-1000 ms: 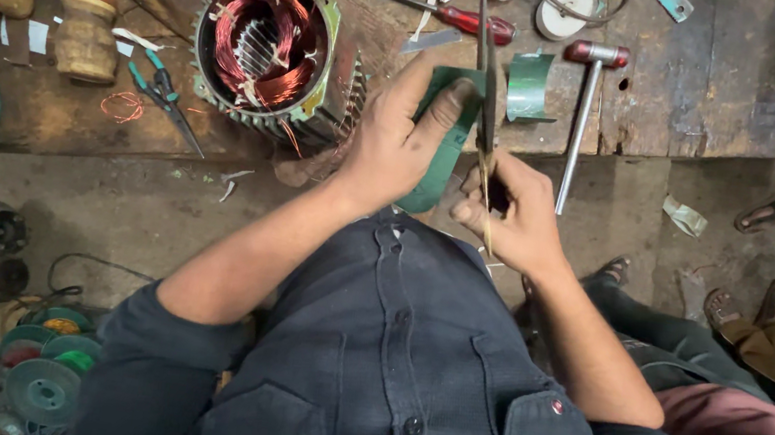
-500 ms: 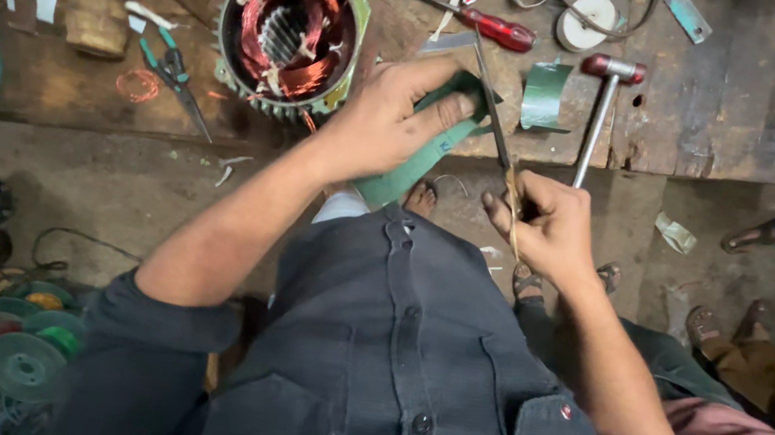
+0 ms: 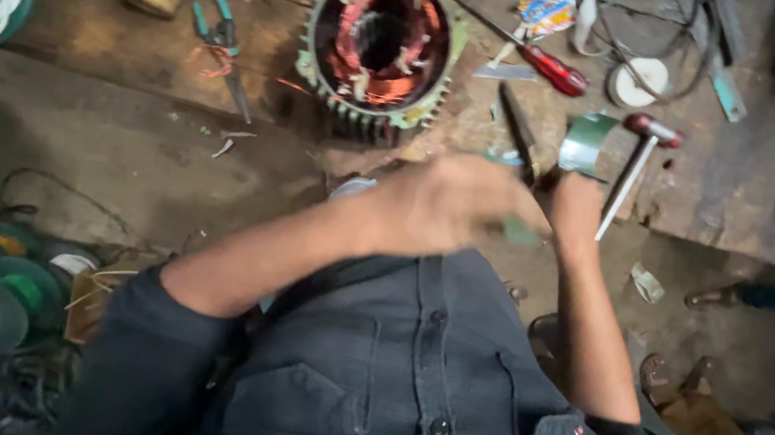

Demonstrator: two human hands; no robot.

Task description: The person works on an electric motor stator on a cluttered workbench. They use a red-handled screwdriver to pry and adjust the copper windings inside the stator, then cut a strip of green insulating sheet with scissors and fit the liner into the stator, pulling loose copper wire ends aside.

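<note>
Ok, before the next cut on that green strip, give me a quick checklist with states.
1. Left hand gripping the green strip: cannot tell, motion blur.
2. Right hand on the scissors: cannot tell, grip hidden.
3. Spare green sheet within reach: ok, lying beside the hammer.
4. Motor stator apart from both hands: ok.
5. Red-handled screwdriver off the cutting line: ok, further back on the bench.

Your left hand [image 3: 445, 205], blurred, crosses a green strip [image 3: 517, 231]. Your right hand [image 3: 577, 199] grips scissors [image 3: 518, 135] near the stator [image 3: 379, 40].
</note>
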